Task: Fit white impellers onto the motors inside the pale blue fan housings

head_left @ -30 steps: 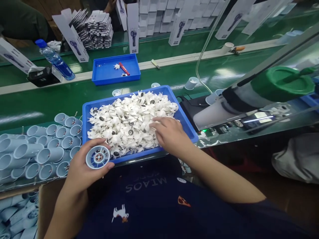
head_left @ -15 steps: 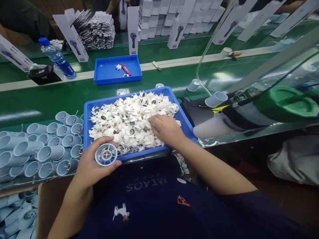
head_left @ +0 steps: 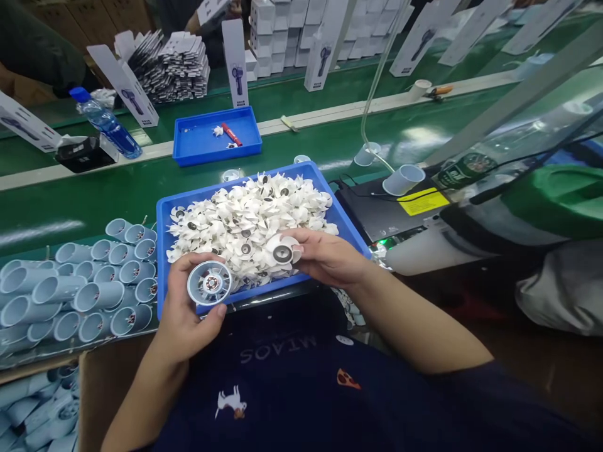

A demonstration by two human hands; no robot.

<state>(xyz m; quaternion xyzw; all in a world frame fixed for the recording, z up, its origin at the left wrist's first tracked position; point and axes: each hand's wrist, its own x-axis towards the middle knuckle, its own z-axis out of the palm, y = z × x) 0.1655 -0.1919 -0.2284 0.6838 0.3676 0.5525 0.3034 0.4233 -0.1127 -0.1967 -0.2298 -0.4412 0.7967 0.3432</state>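
My left hand (head_left: 188,314) is closed around a light blue fan housing (head_left: 210,284), its open round end facing me with spokes and a copper-coloured motor core inside. Between the thumb and fingers of my right hand (head_left: 327,256) is a white fan impeller (head_left: 282,252), its dark ringed hub turned toward me. Both hands are over the front part of a blue tray (head_left: 346,223), which holds a heap of white impellers (head_left: 245,213). The impeller and the housing are apart.
Stacked light blue housings (head_left: 98,295) lie left of the tray. Behind are a smaller blue tray (head_left: 217,154) with a red marker (head_left: 232,134), a water bottle (head_left: 106,122) and white boxes (head_left: 235,63). A black device (head_left: 372,216) and a green-lidded container (head_left: 556,194) stand right.
My right hand has lifted an impeller out of the heap and turned it hub toward me, nearer the housing. The left hand with the housing has shifted slightly right and up.
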